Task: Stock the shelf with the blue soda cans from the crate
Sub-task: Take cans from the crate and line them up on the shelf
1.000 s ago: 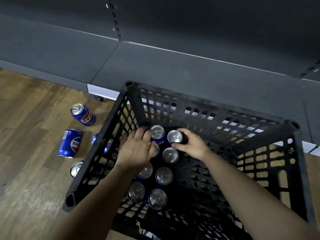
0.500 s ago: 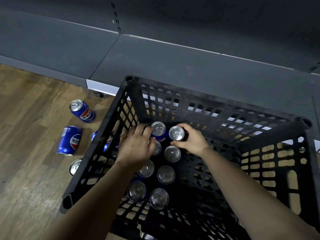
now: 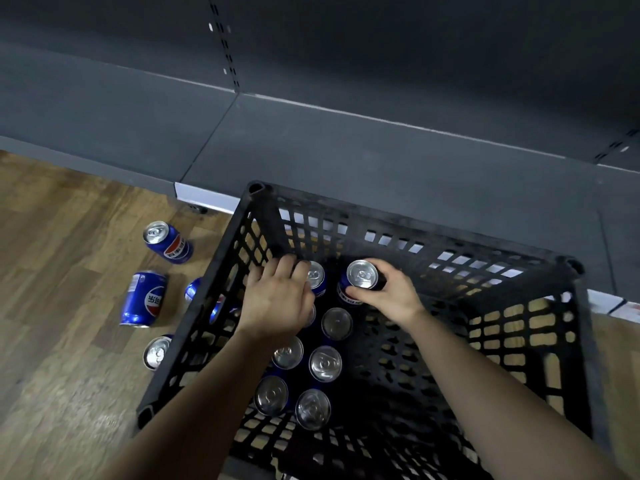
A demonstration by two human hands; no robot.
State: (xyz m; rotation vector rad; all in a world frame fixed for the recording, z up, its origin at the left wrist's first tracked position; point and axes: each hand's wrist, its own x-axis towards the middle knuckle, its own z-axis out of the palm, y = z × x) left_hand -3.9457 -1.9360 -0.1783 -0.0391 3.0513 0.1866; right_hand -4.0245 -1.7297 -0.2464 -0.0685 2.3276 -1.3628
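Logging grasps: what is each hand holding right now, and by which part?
Right hand grips a blue can round its upper side. Left hand lies over other cans; hold unclear.

floor (image 3: 59,244): brown wood planks | back wall (image 3: 433,53): dark grey | light: dim

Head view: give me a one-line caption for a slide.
Right hand grips a blue soda can in the black crate; left hand reaches among other cans, grey shelf ahead.
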